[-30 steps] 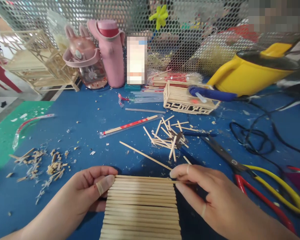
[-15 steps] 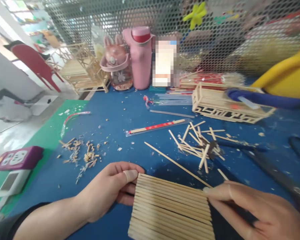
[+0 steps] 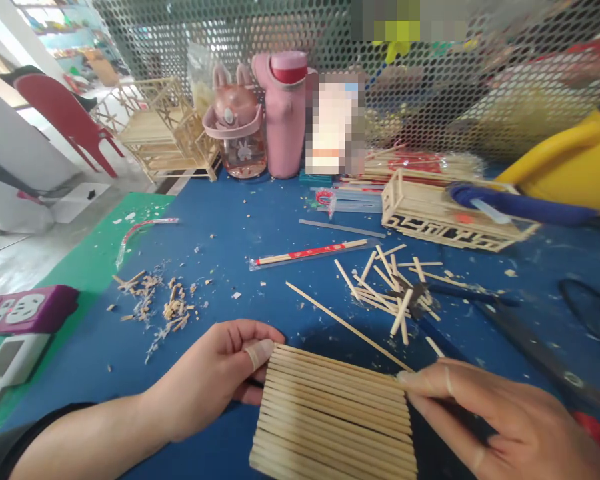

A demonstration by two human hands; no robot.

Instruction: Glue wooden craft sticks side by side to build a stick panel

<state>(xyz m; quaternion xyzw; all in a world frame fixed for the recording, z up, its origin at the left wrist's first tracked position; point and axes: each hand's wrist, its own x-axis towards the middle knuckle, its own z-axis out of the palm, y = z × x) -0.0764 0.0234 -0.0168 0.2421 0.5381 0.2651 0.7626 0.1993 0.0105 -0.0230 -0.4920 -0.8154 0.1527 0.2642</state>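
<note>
A flat panel of wooden sticks (image 3: 333, 417) laid side by side is held up at the bottom centre. My left hand (image 3: 230, 363) grips its upper left corner, thumb on top and fingers behind. At the upper right corner, my right hand (image 3: 500, 417) pinches the panel's edge between thumb and forefinger. Both hands have a pale band round a finger. Just beyond the panel, a long thin stick (image 3: 347, 325) lies slanting on the blue table (image 3: 220, 267), its near end by my right fingertips. Short cut sticks (image 3: 380, 293) are heaped past my right hand.
Wrapped chopsticks (image 3: 313, 252) lie mid-table. Behind are a pink tumbler (image 3: 285, 127), a rabbit-eared bottle (image 3: 240, 133) and a small stick-built frame (image 3: 455, 220), with a blue-handled tool (image 3: 520, 200) across it. Pliers (image 3: 535, 353) lie right, wood scraps (image 3: 155, 300) left, a purple power strip (image 3: 30, 310) far left.
The view has shifted slightly, so the panel and both hands appear a little further left. Both hands keep the same hold on the panel.
</note>
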